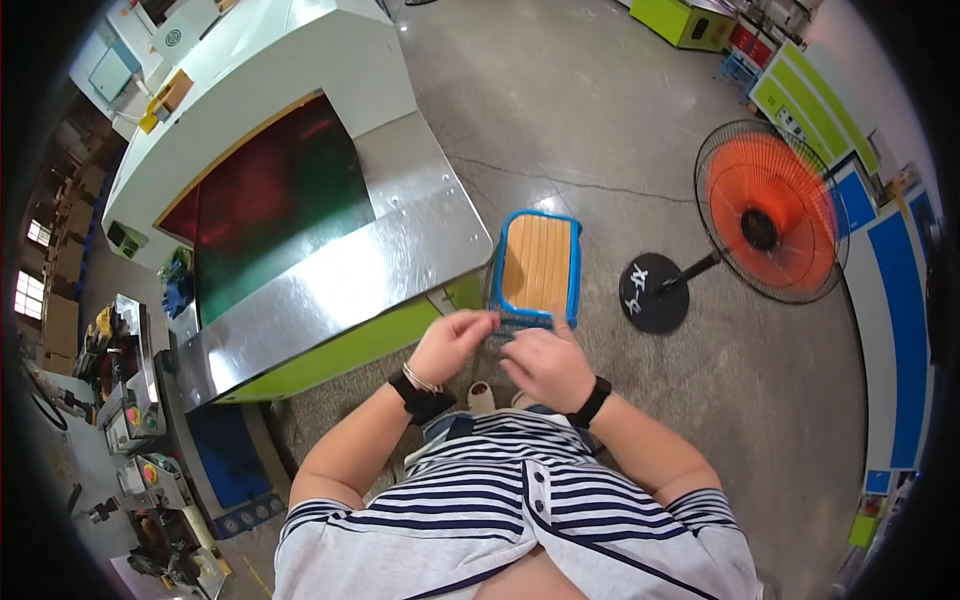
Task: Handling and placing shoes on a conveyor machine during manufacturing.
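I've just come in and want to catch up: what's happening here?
A person's left hand and right hand are raised close together in front of a striped shirt; whether they hold anything small is too blurred to tell. Just beyond them on the floor is a blue-edged stand with a slatted top. A white-and-green machine is on the left, an orange fan on the right.

The machine's ledge [330, 285] looks smooth, glossy metal, the stool's slats [540, 262] wooden.
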`<state>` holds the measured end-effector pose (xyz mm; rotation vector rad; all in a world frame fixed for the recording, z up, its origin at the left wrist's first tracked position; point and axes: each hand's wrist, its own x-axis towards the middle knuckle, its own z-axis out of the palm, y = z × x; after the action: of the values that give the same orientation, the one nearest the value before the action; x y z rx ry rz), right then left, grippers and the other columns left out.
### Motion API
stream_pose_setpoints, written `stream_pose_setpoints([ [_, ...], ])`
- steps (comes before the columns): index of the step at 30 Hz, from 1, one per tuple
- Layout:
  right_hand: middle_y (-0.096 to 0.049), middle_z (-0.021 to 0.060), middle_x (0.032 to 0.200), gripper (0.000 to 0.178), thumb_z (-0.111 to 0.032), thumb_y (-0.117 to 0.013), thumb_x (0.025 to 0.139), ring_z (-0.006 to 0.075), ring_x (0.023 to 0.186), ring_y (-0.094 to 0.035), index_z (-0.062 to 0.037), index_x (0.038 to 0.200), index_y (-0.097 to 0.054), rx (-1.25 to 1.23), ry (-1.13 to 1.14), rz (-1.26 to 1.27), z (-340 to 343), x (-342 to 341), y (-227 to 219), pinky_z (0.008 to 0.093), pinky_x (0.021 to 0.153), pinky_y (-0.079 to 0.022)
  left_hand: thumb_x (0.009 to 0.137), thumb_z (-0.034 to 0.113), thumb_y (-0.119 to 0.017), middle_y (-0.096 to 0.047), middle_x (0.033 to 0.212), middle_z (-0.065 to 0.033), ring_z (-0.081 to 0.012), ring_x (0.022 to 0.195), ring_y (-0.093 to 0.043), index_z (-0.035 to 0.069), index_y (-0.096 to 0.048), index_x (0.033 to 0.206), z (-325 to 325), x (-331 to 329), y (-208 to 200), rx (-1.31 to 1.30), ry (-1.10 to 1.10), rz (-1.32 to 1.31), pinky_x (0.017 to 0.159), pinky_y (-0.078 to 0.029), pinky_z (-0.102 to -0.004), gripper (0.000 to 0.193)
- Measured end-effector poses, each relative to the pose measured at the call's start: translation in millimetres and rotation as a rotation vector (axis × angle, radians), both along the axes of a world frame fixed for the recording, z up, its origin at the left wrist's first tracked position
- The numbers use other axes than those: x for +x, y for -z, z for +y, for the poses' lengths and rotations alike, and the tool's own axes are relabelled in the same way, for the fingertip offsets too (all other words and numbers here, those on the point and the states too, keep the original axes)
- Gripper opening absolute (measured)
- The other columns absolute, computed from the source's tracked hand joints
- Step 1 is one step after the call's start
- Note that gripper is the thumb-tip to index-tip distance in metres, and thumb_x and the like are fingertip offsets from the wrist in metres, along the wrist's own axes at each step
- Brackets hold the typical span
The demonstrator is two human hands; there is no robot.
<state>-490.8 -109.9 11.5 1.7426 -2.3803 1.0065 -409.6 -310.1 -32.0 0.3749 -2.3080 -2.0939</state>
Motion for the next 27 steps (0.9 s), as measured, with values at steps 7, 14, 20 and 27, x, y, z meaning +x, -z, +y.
stream_pose_setpoints([
  [7,-0.065,0.0029,0.083,0.011,-0.018,-0.068,0.081,0.0196,0.081,-0.062,-0.0093,0.085,-0.064,0.066,-0.197,0.015,-16.2,66.4,-12.2,0.0521,0.117,-0.019,0.104,0.020,-0.046,-0.066,0.115,-0.0103,-0.0164,0.104,-0.062,-0.002,-0.058,0.128,10.6,44.3,-53.2,0.454,0.093,0.005,0.095,-0.048,-0.0307,0.035],
  [14,-0.062,0.0045,0.080,0.011,-0.020,-0.064,0.083,0.0207,0.078,-0.061,-0.0103,0.083,-0.060,0.011,-0.291,0.005,-23.1,102.3,11.9,0.0530,0.117,-0.016,0.100,0.012,-0.054,-0.068,0.107,-0.0064,-0.0123,0.096,-0.064,-0.003,-0.062,0.121,20.0,89.1,-41.7,0.512,-0.029,-0.051,0.085,-0.052,-0.0254,0.027],
  [20,-0.062,0.0058,0.080,0.010,-0.018,-0.064,0.081,0.0233,0.079,-0.061,-0.0090,0.082,-0.061,0.007,-0.321,0.063,-26.8,114.0,4.8,0.0466,0.106,-0.031,0.096,0.008,-0.059,-0.069,0.100,-0.0072,-0.0116,0.089,-0.065,-0.004,-0.066,0.111,25.9,103.3,-43.6,0.504,-0.133,-0.011,0.081,-0.053,-0.0259,0.020],
  [27,-0.067,0.0060,0.092,0.017,-0.016,-0.068,0.080,0.0228,0.094,-0.062,-0.0072,0.094,-0.067,0.135,-0.380,0.027,-15.5,116.6,2.2,0.0488,0.109,-0.027,0.094,0.008,-0.062,-0.070,0.090,-0.0058,-0.0099,0.079,-0.065,-0.002,-0.068,0.100,36.3,101.6,-27.6,0.536,-0.152,0.025,0.072,-0.054,-0.0239,0.013],
])
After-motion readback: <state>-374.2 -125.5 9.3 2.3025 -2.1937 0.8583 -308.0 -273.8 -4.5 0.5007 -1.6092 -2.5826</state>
